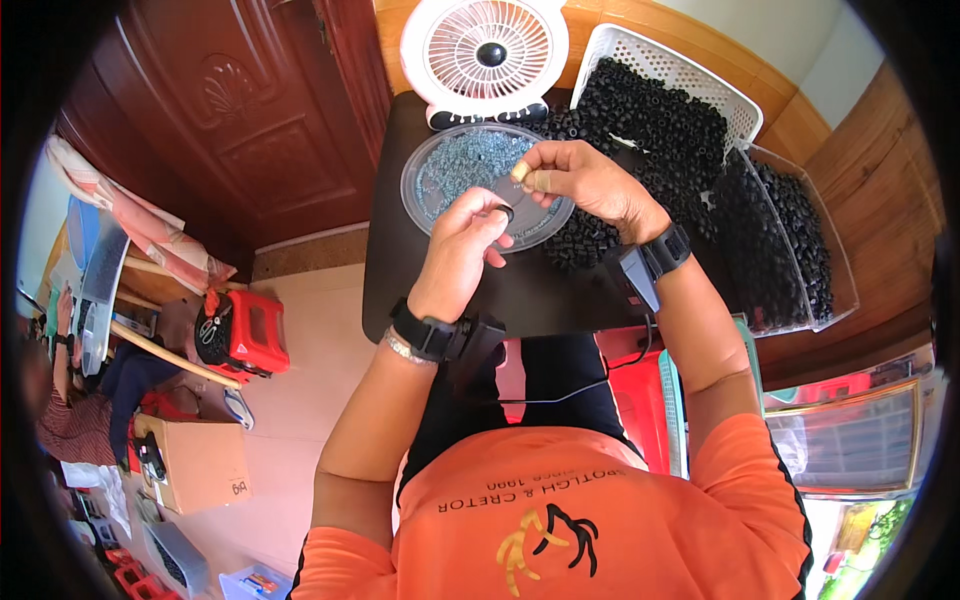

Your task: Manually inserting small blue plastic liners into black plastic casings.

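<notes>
My left hand [462, 240] is raised over the near side of a round clear tray [545, 232]. Its thumb and finger pinch a small black ring [507, 212]. Just right of it, my right hand [585, 182] has its thumb and forefinger pressed together above the tray's right side, with pale tape on the fingertips. Whatever sits in that pinch is too small to name. Many tiny blue translucent pieces [468, 160] lie in the tray. Beyond and beside my right hand spreads a heap of small black ring-shaped parts [655, 110].
A white fan [490, 55] stands behind the tray on the dark table [400, 270]. At the back right, a white perforated basket [738, 92] spills black parts; a clear bin [845, 285] holds more. Another person [85, 425] sits at far left, near a red stool [258, 332].
</notes>
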The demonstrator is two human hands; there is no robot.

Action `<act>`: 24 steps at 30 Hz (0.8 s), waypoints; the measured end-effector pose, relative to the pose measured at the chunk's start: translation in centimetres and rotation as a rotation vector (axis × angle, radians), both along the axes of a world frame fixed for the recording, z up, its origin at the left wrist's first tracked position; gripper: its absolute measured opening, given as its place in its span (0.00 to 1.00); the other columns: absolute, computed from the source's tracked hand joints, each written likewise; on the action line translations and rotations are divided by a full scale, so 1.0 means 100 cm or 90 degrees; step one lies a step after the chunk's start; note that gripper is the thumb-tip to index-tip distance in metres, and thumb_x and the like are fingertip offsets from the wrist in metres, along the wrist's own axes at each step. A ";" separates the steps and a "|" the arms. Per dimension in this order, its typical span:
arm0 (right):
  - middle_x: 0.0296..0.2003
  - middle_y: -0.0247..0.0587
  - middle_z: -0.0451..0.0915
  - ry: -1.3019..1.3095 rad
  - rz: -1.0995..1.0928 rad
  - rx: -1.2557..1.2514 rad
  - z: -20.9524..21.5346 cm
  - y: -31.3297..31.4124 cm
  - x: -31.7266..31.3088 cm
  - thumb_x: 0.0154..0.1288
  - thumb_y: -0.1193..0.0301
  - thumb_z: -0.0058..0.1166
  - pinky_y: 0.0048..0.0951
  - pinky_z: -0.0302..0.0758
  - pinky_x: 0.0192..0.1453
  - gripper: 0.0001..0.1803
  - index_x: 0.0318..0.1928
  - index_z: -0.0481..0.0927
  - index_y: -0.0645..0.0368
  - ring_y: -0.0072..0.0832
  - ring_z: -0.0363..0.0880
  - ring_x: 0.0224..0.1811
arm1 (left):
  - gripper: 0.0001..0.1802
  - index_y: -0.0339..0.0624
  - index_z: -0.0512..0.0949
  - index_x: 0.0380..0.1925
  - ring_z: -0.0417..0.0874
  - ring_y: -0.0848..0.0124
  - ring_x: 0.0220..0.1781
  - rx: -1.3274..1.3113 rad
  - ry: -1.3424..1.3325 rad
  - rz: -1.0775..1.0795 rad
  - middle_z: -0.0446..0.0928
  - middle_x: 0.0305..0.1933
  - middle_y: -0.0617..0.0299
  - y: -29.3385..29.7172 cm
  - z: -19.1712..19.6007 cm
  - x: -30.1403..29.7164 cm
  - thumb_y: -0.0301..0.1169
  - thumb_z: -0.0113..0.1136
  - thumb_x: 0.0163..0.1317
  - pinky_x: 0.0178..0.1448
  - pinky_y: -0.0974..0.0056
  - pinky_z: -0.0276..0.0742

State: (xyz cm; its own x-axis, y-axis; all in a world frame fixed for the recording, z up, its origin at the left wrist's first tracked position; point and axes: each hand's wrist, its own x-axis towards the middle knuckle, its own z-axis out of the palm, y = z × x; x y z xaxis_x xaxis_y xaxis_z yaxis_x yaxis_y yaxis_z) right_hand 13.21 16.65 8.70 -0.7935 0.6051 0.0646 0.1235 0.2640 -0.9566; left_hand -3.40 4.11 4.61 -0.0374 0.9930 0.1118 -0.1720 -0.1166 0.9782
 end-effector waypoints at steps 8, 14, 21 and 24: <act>0.29 0.30 0.76 0.012 0.024 -0.023 -0.016 0.017 0.002 0.61 0.75 0.52 0.21 0.71 0.36 0.06 0.38 0.78 0.63 0.17 0.72 0.30 | 0.09 0.39 0.75 0.40 0.77 0.74 0.36 -0.022 0.067 -0.095 0.75 0.39 0.62 0.048 -0.006 0.002 0.31 0.50 0.65 0.37 0.71 0.72; 0.30 0.29 0.77 0.058 0.008 -0.095 -0.029 0.027 0.002 0.62 0.75 0.52 0.20 0.71 0.36 0.06 0.39 0.78 0.62 0.16 0.72 0.30 | 0.11 0.36 0.75 0.38 0.77 0.72 0.33 -0.020 0.005 -0.177 0.74 0.32 0.61 0.064 -0.009 -0.008 0.33 0.51 0.63 0.36 0.70 0.71; 0.23 0.27 0.72 0.020 -0.060 -0.038 -0.033 0.027 0.000 0.72 0.58 0.46 0.21 0.67 0.30 0.19 0.31 0.76 0.60 0.15 0.67 0.26 | 0.12 0.37 0.73 0.37 0.77 0.72 0.33 -0.011 -0.016 -0.129 0.75 0.34 0.61 0.064 -0.013 -0.005 0.36 0.51 0.65 0.38 0.69 0.72; 0.21 0.34 0.75 -0.045 -0.037 0.025 -0.033 0.022 -0.004 0.72 0.54 0.42 0.30 0.69 0.32 0.26 0.27 0.78 0.63 0.24 0.70 0.25 | 0.12 0.37 0.73 0.37 0.77 0.72 0.33 0.015 0.012 -0.125 0.75 0.35 0.60 0.063 -0.012 -0.003 0.36 0.50 0.65 0.40 0.69 0.72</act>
State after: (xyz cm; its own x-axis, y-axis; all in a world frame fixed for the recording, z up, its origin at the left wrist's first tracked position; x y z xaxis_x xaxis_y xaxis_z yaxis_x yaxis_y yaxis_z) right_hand 12.81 18.90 5.39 -0.7607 0.6482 0.0346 0.2059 0.2914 -0.9342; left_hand -3.71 10.39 3.46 0.1584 0.9781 0.1347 -0.1757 -0.1063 0.9787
